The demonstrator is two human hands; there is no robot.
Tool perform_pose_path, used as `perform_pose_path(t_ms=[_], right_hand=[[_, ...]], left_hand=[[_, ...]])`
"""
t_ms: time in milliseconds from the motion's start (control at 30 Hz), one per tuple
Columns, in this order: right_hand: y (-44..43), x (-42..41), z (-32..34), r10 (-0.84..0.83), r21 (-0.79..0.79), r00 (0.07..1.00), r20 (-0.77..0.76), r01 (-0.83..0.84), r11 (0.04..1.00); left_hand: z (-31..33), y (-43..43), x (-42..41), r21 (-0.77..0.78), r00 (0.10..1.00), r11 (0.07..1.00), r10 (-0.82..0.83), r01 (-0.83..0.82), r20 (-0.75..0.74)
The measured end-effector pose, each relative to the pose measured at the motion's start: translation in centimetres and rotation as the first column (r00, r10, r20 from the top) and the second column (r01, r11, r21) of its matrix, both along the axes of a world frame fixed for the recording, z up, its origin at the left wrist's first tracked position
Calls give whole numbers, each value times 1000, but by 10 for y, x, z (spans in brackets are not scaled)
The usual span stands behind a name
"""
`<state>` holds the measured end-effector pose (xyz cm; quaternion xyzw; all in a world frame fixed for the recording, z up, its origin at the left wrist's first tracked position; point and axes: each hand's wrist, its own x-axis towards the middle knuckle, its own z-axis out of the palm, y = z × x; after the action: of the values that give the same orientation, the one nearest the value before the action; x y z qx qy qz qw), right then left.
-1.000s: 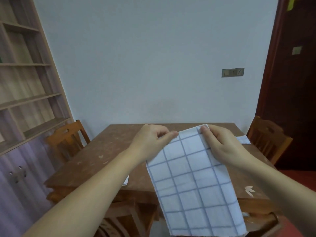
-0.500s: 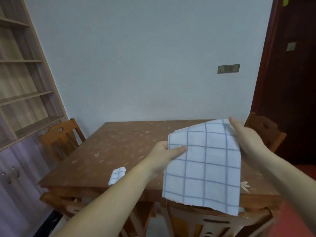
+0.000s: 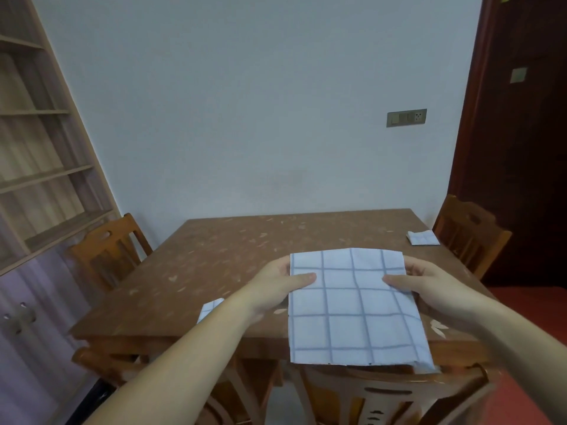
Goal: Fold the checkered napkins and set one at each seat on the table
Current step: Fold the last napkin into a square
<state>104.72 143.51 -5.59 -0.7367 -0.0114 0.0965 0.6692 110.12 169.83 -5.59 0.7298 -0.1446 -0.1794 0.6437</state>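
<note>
While pinched at both side edges, the white, blue-checked cloth napkin spreads over the near edge of the brown wooden desk, its hem overhanging. Left hand, right hand: each grip grasps the napkin, thumb on top. Small folded checkered napkin at the desk's left edge; second folded napkin at its right edge.

Blue-checked napkin over table edge
</note>
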Motion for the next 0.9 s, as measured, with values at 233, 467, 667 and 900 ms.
perform_pose_path(t_ms=[233, 467, 667, 900], right_hand=[[-4, 1, 5, 50, -103, 985, 168, -33, 994], [-2, -2, 13, 27, -171, 972, 235, 14, 985], [-6, -7, 15, 128, -250, 973, 191, -78, 965], [13, -11, 29, 205, -489, 937, 283, -43, 871]], left_hand=[[5, 6, -3, -48, 997, 997, 68, -66, 45], [9, 4, -4, -171, 969, 966, 160, -192, -186], [13, 1, -6, 15, 986, 987, 160, -161, 42], [28, -17, -17, 171, 973, 984, -89, 53, 211]])
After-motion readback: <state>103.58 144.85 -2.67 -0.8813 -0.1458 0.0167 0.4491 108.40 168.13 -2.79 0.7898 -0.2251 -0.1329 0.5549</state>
